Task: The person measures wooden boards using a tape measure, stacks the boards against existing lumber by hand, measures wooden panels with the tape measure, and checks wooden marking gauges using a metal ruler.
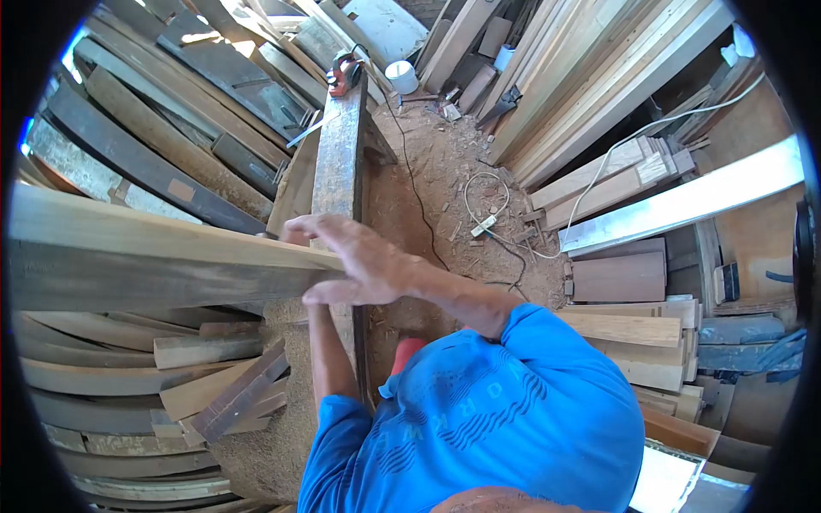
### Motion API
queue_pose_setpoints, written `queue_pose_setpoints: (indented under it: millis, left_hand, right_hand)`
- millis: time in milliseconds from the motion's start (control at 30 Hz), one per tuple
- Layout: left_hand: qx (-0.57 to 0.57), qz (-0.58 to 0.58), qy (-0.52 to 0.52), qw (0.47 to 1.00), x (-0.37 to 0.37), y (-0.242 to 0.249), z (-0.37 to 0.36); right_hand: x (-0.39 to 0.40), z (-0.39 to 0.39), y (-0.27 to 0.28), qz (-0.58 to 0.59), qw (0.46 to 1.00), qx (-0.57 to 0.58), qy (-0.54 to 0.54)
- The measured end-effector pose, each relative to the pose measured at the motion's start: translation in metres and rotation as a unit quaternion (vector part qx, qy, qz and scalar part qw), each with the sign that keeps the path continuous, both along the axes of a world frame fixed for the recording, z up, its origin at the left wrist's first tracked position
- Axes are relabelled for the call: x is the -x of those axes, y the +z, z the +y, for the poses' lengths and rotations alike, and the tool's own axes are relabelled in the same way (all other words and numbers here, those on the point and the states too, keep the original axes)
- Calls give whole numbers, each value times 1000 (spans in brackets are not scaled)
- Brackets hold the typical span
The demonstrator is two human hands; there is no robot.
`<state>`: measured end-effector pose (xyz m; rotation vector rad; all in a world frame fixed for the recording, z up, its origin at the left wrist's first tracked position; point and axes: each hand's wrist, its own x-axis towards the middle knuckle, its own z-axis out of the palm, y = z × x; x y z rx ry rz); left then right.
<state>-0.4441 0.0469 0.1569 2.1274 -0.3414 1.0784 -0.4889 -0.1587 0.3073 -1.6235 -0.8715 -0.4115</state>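
Note:
A long pale wooden board (171, 256) reaches in from the left edge, its near end raised above the bench. At that end my right hand (368, 261) has its fingers over the far side and its thumb along the near side, with the wood between. My left forearm (332, 359) passes up beneath the same board. Most of my left hand is hidden behind the wood; only what look like its fingertips (292, 234) show past the far edge. Below lies a narrow, worn wooden bench (340, 162).
A red power tool (344, 77) rests on the bench's far end, near a white bucket (401, 77). Cables and a socket strip (483, 227) lie on the sawdust-covered floor. Stacked boards (154, 128) line the left; more timber (599, 77) leans at the right.

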Motion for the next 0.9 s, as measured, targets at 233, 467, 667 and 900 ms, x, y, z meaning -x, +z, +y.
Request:
queue_pose_setpoints:
  millis: [233, 467, 667, 900]
  left_hand:
    - [312, 215, -227, 897, -35, -17, -36]
    - [194, 314, -331, 869, -73, -93, -26]
    - [173, 363, -362, 841, -112, -71, -39]
    - [28, 403, -363, 840, -190, -52, -44]
  right_hand:
    - [-21, 10, 2, 34, 991, -91, -95]
    - [-96, -31, 5, 130, 989, -64, 31]
    - [-155, -31, -8, 121, 979, -163, -32]
    - [-220, -39, -14, 101, 965, -211, -118]
